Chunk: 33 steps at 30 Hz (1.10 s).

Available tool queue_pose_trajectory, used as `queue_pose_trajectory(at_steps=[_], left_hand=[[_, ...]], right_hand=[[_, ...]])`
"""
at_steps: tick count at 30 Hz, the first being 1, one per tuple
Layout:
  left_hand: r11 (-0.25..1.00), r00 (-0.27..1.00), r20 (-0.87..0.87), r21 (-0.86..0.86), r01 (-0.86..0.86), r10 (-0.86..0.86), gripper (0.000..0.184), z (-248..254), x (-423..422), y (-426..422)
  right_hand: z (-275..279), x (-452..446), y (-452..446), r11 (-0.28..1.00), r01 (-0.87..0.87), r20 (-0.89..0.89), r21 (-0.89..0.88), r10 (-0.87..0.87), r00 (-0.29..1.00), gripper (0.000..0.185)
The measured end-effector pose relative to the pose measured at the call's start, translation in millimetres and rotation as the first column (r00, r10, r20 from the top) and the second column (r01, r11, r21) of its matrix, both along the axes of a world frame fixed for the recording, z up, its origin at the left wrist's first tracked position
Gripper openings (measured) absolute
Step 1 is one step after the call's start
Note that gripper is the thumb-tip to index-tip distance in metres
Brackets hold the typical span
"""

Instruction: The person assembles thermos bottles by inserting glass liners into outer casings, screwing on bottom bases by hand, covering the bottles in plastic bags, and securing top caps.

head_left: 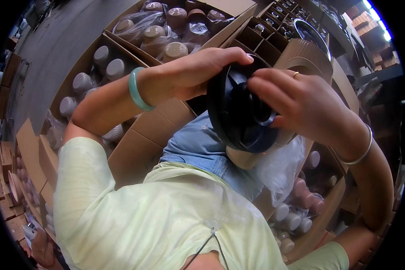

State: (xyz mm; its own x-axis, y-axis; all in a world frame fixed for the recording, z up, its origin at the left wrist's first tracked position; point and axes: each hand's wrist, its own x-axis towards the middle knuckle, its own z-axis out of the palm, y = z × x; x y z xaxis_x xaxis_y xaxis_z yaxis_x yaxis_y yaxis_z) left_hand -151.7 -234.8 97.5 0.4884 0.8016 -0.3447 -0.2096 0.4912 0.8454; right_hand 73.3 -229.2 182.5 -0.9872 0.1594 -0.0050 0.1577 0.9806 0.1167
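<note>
A black round plastic part (229,108) with a hollow, ribbed inside is held up above my lap, its open side facing me. My left hand (202,67), with a green bangle at the wrist, grips its upper rim, thumb on top and fingers behind. My right hand (306,101), wearing a ring and a metal bangle, is slightly blurred. Its fingers are bent into the part near the centre; the fingertips are partly hidden. A beige rounded piece (240,158) shows just below the black part; I cannot tell if they are joined.
Cardboard boxes of ribbed, pale cups or caps (114,69) stand on my left and ahead, some in plastic. A divided carton (256,40) and a large beige ribbed container (306,56) are ahead. A clear plastic bag (279,173) and more ribbed pieces (292,220) lie to my right.
</note>
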Motion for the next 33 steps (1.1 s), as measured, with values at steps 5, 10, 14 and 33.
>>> queue_pose_trajectory(at_steps=[5,10,14,33], left_hand=[[0.993,0.999,-0.034,0.117,-0.017,0.021,0.038,8,4,-2],[0.985,0.982,-0.167,0.166,-0.055,0.082,0.031,2,7,-1],[0.977,0.973,-0.196,0.199,-0.082,0.122,0.026,5,7,-7],[0.999,0.997,-0.065,-0.02,0.048,-0.049,0.036,-7,-6,15]], right_hand=[[-8,0,3,0.918,0.303,-0.037,-0.255,-0.322,0.946,0.062],[-11,-9,-4,0.872,0.415,0.006,-0.257,-0.428,0.904,0.051],[-17,-4,-4,0.955,0.245,-0.127,-0.165,-0.267,0.955,0.045],[-7,-5,6,1.0,-0.022,-0.025,-0.009,0.022,0.999,0.039]])
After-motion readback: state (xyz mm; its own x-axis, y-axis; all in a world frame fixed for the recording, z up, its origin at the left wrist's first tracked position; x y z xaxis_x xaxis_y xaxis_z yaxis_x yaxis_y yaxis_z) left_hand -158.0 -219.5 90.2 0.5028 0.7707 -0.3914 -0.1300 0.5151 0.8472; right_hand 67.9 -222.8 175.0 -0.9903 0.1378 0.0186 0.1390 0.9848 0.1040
